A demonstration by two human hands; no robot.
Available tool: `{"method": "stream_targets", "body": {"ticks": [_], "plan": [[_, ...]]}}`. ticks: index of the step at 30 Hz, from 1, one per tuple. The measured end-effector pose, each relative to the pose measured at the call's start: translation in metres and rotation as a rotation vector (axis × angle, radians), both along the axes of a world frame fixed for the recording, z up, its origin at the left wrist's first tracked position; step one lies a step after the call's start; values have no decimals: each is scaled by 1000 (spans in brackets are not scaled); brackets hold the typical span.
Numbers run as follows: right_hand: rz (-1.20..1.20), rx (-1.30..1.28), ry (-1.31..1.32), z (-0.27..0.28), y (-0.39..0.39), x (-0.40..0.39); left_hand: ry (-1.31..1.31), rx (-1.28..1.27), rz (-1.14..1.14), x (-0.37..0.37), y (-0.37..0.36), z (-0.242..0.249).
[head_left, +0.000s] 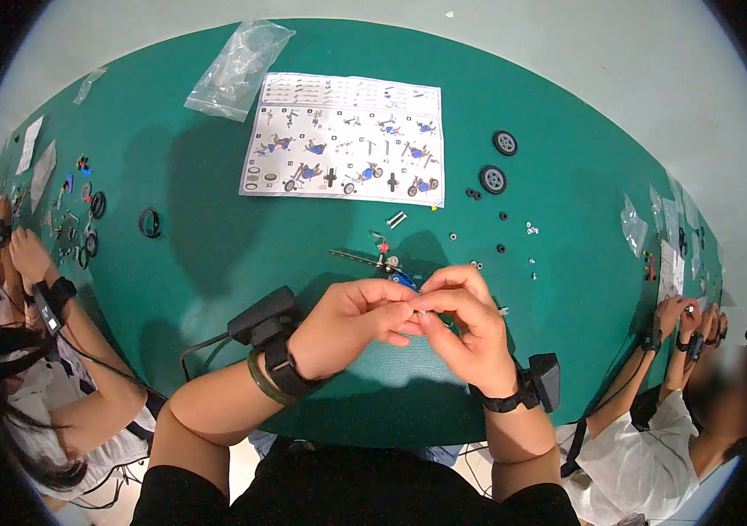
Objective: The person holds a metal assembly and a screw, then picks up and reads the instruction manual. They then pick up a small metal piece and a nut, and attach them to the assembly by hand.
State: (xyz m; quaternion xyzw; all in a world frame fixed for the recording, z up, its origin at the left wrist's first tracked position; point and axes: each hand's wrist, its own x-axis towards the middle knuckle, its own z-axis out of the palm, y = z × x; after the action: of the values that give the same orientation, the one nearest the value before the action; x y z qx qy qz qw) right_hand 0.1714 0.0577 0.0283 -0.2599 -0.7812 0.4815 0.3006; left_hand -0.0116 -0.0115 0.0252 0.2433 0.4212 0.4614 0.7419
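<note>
My left hand [358,321] and my right hand [468,326] meet over the near part of the table, fingertips pinched together. A small shiny bit [423,312] shows between them; its kind I cannot tell. Just beyond the fingers is a partly built model motorcycle [393,263], with a blue piece, a red piece and a long thin metal strip; my fingers overlap its near end. Farther off lie two silver screws [397,219]. To the right of my hands are small nuts [477,265] and several black rubber rings [501,249].
A printed instruction sheet [347,140] lies across the green table [321,237], beside a clear plastic bag [238,70]. Two wheels [494,179] rest at the right, and a black ring [150,223] at the left. Co-workers [67,394] sit on both sides with their own parts.
</note>
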Motion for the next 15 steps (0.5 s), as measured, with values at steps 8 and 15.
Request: {"method": "stream_targets", "body": {"ticks": [8, 15], "plan": [[-12, -64, 18, 5, -3, -3, 9, 23, 6, 1, -1, -1], [-55, -226, 113, 0, -6, -4, 7, 22, 24, 1, 0, -1]]}}
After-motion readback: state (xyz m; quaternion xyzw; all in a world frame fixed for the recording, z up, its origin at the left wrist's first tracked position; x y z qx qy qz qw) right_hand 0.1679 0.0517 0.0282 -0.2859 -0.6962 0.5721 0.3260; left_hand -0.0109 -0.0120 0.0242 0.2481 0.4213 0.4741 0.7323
